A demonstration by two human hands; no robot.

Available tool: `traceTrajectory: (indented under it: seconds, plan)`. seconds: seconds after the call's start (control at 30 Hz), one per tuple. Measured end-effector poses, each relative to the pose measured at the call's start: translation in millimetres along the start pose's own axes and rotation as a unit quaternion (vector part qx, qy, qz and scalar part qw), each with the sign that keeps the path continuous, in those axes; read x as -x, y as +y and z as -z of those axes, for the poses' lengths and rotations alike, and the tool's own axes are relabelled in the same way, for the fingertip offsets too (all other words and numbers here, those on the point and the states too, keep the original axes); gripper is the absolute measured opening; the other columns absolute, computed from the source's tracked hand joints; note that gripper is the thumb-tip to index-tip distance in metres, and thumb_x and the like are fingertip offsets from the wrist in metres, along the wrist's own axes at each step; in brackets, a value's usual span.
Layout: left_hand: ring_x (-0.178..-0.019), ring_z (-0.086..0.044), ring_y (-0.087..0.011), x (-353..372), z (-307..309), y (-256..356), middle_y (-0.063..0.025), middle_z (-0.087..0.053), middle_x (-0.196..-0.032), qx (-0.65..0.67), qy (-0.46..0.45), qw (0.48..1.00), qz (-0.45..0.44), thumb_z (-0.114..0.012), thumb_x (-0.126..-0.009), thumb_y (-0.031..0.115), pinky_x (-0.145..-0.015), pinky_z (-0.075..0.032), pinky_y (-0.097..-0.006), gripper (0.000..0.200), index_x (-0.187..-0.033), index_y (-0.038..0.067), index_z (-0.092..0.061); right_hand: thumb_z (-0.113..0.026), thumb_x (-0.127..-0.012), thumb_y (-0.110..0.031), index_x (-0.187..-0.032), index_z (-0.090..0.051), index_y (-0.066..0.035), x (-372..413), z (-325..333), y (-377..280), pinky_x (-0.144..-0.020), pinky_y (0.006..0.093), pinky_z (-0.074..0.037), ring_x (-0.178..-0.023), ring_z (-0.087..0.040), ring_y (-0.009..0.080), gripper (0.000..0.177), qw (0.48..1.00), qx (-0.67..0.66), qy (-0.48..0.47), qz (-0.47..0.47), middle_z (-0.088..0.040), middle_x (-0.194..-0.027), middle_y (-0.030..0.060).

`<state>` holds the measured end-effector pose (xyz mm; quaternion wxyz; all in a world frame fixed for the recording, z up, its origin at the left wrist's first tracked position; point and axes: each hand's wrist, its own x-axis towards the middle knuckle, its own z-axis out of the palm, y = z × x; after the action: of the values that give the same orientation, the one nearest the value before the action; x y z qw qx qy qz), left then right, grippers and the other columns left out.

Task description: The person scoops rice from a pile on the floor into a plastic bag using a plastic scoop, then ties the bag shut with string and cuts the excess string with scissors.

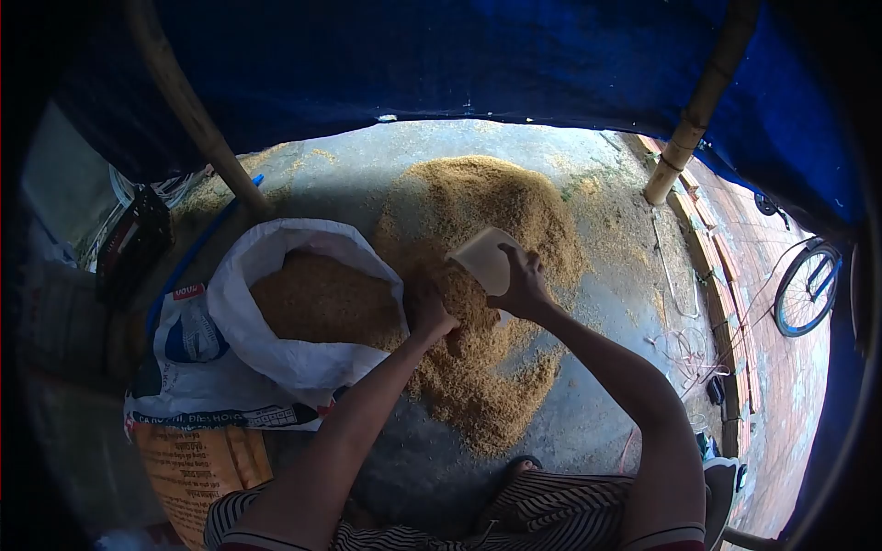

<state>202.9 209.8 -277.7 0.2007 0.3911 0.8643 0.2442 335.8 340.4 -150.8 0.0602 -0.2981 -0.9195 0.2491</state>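
My right hand (522,286) is closed around a pale plastic scoop (487,260), its thumb and fingers on the wall. The scoop is tilted to the left, low over a heap of yellow-brown husks (505,193), with loose husks at its mouth. My left hand (430,310) is between the scoop and a white woven sack (312,363), right beside the sack's rim. Its fingers are in shadow among the husks, and I cannot tell what they hold. The sack stands with its mouth wide and rolled back, filled high with brown husks (317,298).
Bamboo poles (680,151) stand at both sides under a blue tarp (441,64). An orange printed sack (202,477) lies at the lower left, a dark crate (136,241) further back. A brick edging (717,266) and a bicycle wheel (808,288) are on the right.
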Motion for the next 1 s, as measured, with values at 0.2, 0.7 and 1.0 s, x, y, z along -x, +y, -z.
traceTrajectory:
  seconds: [0.2, 0.7, 1.0]
  plan:
    - [-0.123, -0.034, -0.0372, -4.5, 27.6, 74.2, -0.028, -0.034, -0.129, 0.082, -0.078, 0.993, -0.018, -0.077, -0.054, 0.029, -0.103, -0.03, -0.0371, 0.103, -0.132, -0.007, -0.019, -0.08, -0.057, -0.029, -0.137, -0.019, -0.017, 4.7, 28.4, 37.0, -0.066, 0.0441, -0.057, -0.104, -0.05, 0.0396, 0.101, 0.932, -0.282, -0.105, -0.203, -0.033, -0.122, 0.0218]
    - [-0.113, -0.048, -0.0322, 27.6, 196.8, 45.8, -0.0213, -0.046, -0.125, -0.217, -0.351, 0.881, -0.234, -0.064, -0.07, 0.05, -0.094, -0.039, -0.0394, 0.083, -0.129, -0.001, -0.036, -0.074, -0.068, -0.008, -0.118, -0.047, -0.016, 22.6, 63.1, 49.8, -0.092, 0.0515, -0.044, -0.12, -0.034, 0.0317, 0.057, 0.666, -0.656, -0.096, -0.342, -0.034, -0.125, 0.0082]
    - [-0.099, -0.055, -0.0338, 132.6, 220.2, -44.0, -0.022, -0.057, -0.103, -0.255, -0.366, 0.874, -0.191, -0.061, -0.075, 0.035, -0.081, -0.044, -0.0412, 0.051, -0.11, -0.002, -0.051, -0.071, -0.074, -0.016, -0.125, -0.04, -0.012, 6.1, 47.2, -63.5, -0.084, 0.0553, -0.048, -0.121, -0.028, 0.0452, 0.059, 0.652, -0.673, -0.171, -0.305, -0.013, -0.131, 0.0288]
